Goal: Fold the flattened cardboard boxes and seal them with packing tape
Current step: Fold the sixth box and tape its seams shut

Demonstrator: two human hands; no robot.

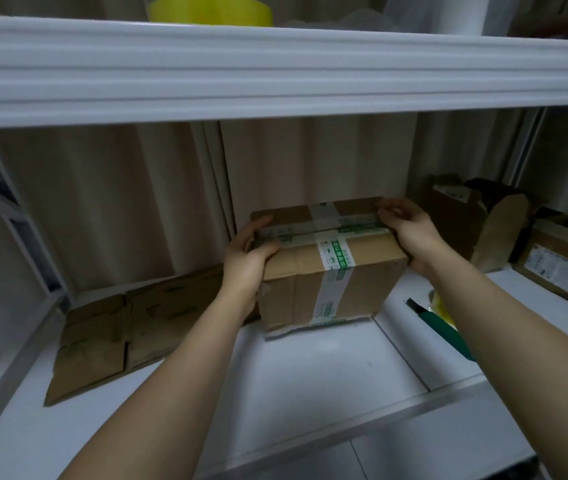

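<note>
The taped cardboard box (331, 268) stands at mid-shelf (310, 382). The left hand (246, 258) at nine o'clock and right hand (410, 230) at three clamp its sides, fingers (258, 225) grasping the top edges, probably steadying it; flattened boxes (130, 327) wait at eight o'clock.

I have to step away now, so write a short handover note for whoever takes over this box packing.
Left hand and right hand: both gripping the top ends of the brown cardboard box with white-and-green tape, on the white shelf.
Done: that box is folded and taped.
Left: the flattened brown cardboard sheets lying to its left need folding and sealing.
A green-handled tool lies to the right.
</note>
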